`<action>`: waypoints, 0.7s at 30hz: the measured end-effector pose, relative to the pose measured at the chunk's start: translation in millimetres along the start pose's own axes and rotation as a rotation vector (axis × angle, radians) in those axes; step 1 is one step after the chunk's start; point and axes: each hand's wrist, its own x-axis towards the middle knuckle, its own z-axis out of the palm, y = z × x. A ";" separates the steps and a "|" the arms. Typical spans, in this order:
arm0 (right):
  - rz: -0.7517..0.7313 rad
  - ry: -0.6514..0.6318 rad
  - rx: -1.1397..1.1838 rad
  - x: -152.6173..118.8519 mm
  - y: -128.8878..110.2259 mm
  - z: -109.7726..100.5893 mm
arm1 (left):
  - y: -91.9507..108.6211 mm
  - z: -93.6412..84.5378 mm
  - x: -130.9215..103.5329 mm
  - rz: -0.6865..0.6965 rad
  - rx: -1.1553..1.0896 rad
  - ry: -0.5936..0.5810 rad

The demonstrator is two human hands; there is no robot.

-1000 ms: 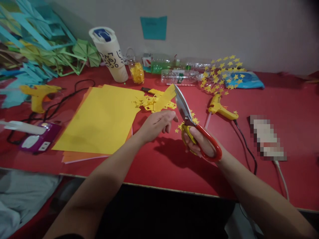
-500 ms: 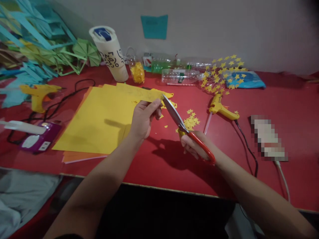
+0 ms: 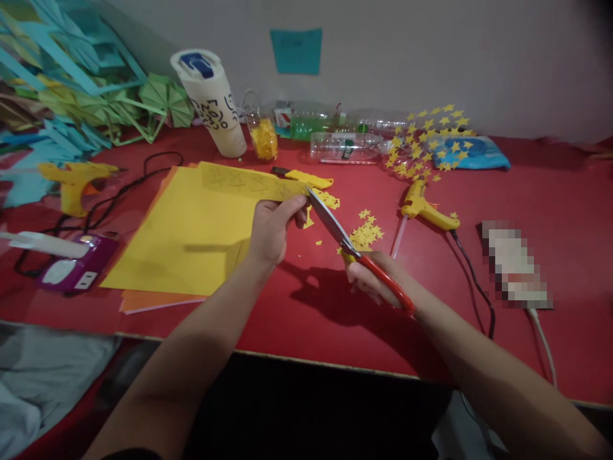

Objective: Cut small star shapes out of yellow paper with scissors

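Observation:
Between the thumb and fingers of my left hand is a yellow paper strip with star outlines drawn on it. My right hand is closed around the red-handled scissors, whose blade tips touch the strip's right end. Just right of the blades lies a pile of small yellow stars. Behind the scissors are a yellow cutter knife and yellow paper scraps. Stacked yellow sheets lie left of my left hand, with orange paper showing beneath.
Two yellow glue guns lie left and right on the red table. A white tumbler, a jar and plastic bottles are at the back. A purple power strip sits left, a blurred phone right.
The strip has turned, so its drawn star outlines now show more clearly. My left hand and the scissor tips have shifted slightly left.

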 end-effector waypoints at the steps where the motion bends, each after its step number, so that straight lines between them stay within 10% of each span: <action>1: 0.005 -0.003 0.003 0.0 -0.1 -0.1 | -0.1 0.1 0.0 0.001 -0.010 -0.001; 21: 0.077 0.021 -0.003 3.8 -3.2 2.4 | -3.8 -2.4 1.9 0.026 -0.029 -0.020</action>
